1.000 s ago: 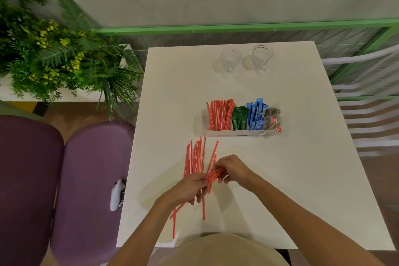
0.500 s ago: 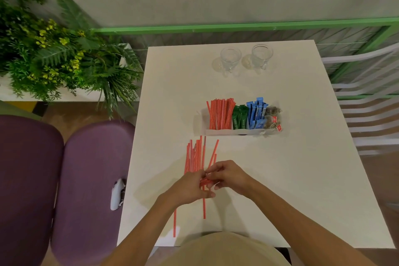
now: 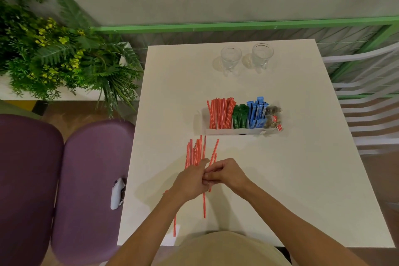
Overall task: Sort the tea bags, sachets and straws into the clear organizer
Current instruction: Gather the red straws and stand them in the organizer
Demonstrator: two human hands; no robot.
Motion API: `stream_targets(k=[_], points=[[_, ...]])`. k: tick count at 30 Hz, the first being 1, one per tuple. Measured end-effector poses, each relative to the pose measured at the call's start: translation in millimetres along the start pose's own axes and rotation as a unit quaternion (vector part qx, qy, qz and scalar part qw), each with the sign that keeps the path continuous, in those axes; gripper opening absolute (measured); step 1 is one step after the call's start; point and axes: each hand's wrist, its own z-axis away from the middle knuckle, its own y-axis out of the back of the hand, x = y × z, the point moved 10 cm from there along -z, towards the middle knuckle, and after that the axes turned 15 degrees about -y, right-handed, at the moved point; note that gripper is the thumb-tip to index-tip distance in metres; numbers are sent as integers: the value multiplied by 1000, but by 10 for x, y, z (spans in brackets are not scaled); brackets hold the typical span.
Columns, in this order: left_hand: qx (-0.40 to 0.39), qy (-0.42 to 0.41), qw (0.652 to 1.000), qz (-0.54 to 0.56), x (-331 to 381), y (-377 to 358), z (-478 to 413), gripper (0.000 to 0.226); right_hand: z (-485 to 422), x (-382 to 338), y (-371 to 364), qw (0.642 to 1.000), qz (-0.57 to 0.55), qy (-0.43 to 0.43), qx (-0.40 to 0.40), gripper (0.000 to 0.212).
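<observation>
The straws lie on the tabletop under and just beyond both hands. The right hand curls its grip round a few of them. The left hand presses against it, forearms angled inward. I can't tell whether the left grip pinches anything. The organizer stands well beyond.

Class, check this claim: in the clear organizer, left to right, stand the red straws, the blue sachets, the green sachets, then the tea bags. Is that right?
No. The head view shows the green sachets beside the red straws, then the blue sachets, then the tea bags, in the clear organizer.
</observation>
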Motion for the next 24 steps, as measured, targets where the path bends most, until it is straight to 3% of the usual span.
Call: stream_targets(k=[3, 10, 16, 24], points=[[8, -18, 999, 33, -10, 51, 14, 42, 1, -21, 88, 1000, -11, 3, 6, 12], [63, 49, 982, 173, -301, 311, 309, 22, 23, 9, 385, 996, -72, -20, 44, 13], [194, 82, 932, 295, -333, 446, 447, 16, 51, 31, 308, 993, -116, -30, 20, 13], [216, 39, 923, 318, -47, 321, 332, 15, 113, 65, 130, 993, -121, -16, 1, 12]])
